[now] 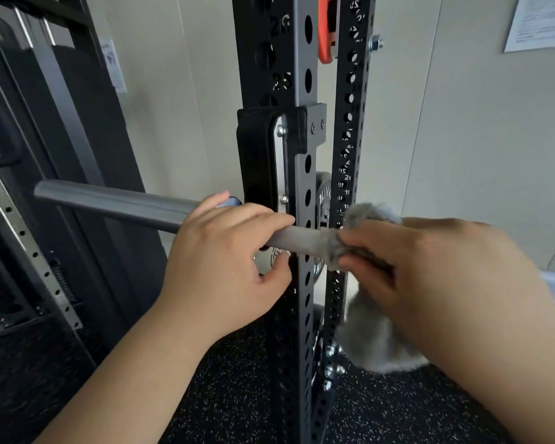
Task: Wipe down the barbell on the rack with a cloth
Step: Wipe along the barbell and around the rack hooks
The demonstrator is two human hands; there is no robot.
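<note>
I read 25 on the front rack upright (282, 81), well above my left hand (225, 261). Just above my right hand (430, 274), the rear upright (350, 123) shows 21 and 19.

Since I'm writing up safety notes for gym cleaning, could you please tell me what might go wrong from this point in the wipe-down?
1. The left hand grips the barbell right beside the rack upright; if the bar rolls or slides, its fingers could get pinched there.
2. The cloth, held round the bar by the right hand, trails a loose tail near the bolts on the rear upright and might snag.
</note>
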